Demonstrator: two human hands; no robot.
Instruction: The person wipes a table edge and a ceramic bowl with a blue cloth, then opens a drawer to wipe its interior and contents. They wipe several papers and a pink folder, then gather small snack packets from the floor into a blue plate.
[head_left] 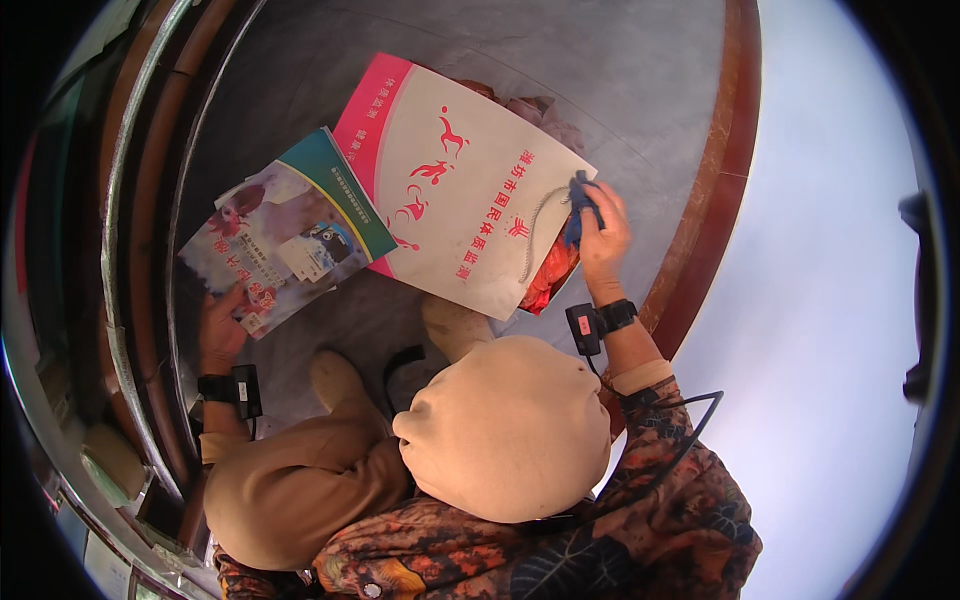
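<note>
With my left hand (222,328) I grip the near edge of a stack of printed booklets (215,255), the top ones with a green-and-purple cover and a small picture of a blue-and-white device. Fingers of my right hand (607,238) close on a dark blue cloth (580,200) at the mouth of a white paper bag (470,170). The bag lies on its side, with a pink band at its far left and a grey cord handle (540,215). Red crumpled material (550,272) shows inside its opening, beside my right hand. The booklets overlap the bag's left edge.
Grey floor (330,60) lies under the bag. A brown-red border strip (690,220) runs along the right, next to a pale wall (830,300). Dark furniture with a metal rail (115,200) stands at the left. My bent knees (510,430) are close below the bag.
</note>
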